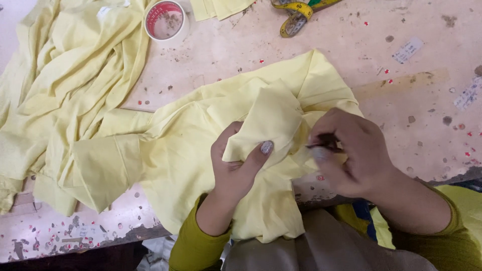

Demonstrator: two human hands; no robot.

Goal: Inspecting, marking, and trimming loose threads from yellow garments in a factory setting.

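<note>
A pale yellow garment [186, 145] lies crumpled on a worn pinkish table [401, 100], one sleeve with a cuff spread to the left. My left hand [235, 165] grips a bunched fold of this cloth, thumb on top. My right hand [351, 153] is closed around a small dark tool [321, 145], blurred, held against the fold near the garment's right edge. Both wrists wear olive-green sleeves.
A heap of the same yellow cloth [65, 75] fills the left of the table. A roll of tape [165, 20] stands at the back, a yellow measuring tape [296, 15] beyond it. Paper scraps and small red bits dot the table at the right.
</note>
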